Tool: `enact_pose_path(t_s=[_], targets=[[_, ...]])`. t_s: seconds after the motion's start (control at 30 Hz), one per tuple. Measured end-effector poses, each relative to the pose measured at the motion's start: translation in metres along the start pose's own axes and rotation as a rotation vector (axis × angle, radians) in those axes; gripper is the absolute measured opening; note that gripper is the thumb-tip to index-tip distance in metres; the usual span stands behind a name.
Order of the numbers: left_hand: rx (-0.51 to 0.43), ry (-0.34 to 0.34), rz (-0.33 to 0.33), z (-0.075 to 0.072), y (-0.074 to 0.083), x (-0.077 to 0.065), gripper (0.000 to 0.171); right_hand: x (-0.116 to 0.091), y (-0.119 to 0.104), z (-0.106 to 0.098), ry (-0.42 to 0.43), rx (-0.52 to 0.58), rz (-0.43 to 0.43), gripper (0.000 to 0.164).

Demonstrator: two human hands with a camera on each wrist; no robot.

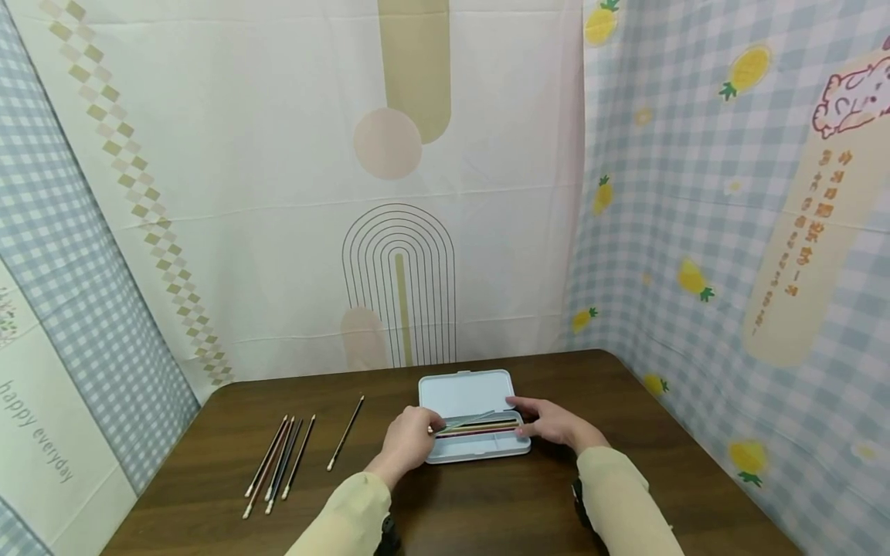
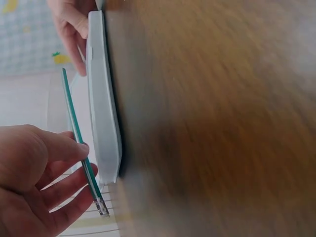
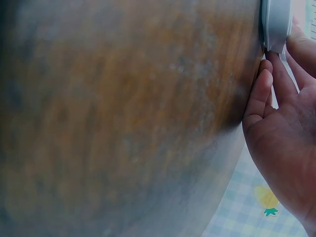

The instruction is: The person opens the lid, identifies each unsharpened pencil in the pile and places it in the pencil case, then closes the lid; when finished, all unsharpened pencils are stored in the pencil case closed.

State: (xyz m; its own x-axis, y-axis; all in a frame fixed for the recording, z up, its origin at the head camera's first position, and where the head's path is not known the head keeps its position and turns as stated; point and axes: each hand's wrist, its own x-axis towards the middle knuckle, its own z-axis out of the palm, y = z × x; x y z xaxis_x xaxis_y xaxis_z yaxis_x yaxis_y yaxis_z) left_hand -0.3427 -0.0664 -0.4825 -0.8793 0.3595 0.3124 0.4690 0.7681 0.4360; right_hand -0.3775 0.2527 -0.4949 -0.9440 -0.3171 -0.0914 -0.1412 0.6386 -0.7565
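Observation:
A pale blue pencil case (image 1: 452, 452) lies open on the brown table, its lid (image 1: 464, 390) tipped back on the far side. Inside, several pencils (image 1: 487, 428) lie lengthwise. My left hand (image 1: 405, 439) pinches a green pencil (image 2: 74, 118) between thumb and fingers over the left part of the case. That pencil's metal band and eraser end (image 2: 102, 208) stick out past the fingers. At the right end of the case, my right hand (image 1: 555, 425) grips the edge, thumb on the near rim and fingers toward the lid hinge.
Left of the case, several dark pencils (image 1: 278, 459) lie in a loose group on the table (image 1: 473, 510), white ends toward me. One separate pencil (image 1: 345, 432) lies between them and my left hand. A white patterned curtain (image 1: 292, 270) hangs behind the table; checked cloth (image 1: 667, 232) hangs at the right.

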Motion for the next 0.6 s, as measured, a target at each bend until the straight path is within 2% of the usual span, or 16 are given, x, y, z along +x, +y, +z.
enact_pose_path(t_s=[0.27,0.43,0.6], targets=[[0.064,0.032,0.014,0.012,0.010,0.010,0.025,0.001,0.000,-0.001,-0.005,-0.005,0.005,0.068],[0.047,0.050,-0.004,0.016,0.014,0.013,0.023,0.001,0.000,0.000,-0.002,-0.005,0.008,0.068],[0.021,0.052,-0.027,0.018,0.011,0.017,0.024,0.001,0.000,0.000,0.001,-0.007,0.010,0.068]])
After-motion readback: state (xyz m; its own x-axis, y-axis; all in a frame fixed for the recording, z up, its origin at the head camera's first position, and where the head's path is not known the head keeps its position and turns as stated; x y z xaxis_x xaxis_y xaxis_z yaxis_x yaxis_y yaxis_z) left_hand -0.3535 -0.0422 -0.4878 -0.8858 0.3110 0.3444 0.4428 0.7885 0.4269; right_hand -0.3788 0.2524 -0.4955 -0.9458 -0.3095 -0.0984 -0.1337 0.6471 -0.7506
